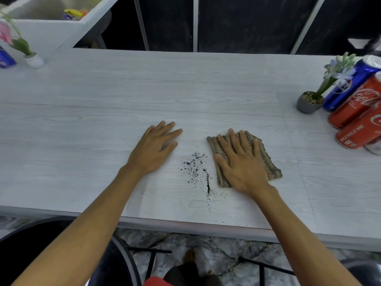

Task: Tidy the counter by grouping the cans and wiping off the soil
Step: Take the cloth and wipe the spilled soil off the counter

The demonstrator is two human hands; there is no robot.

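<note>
Right hand [242, 164] spread flat, pressed on folded brown-grey woven cloth [268, 159], just right of scattered dark soil [195, 166] on pale wood-grain counter [144, 85]. Left hand [153, 149] spread flat, empty. Cloth judged soft, light; best driven by palm pressure. Soil loose, easily smeared.

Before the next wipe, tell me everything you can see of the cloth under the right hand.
The cloth is a small brownish-grey rag with a ribbed, knitted-looking weave, apparently folded into a rough rectangle. It lies flat on the pale wood-grain counter, angled so its long side runs toward the far left. The right hand presses on it palm down, fingers spread, covering much of its left part. Its near left edge sits beside the scattered dark soil, with a thin line of soil at its near corner. The left hand does not touch it.
</note>
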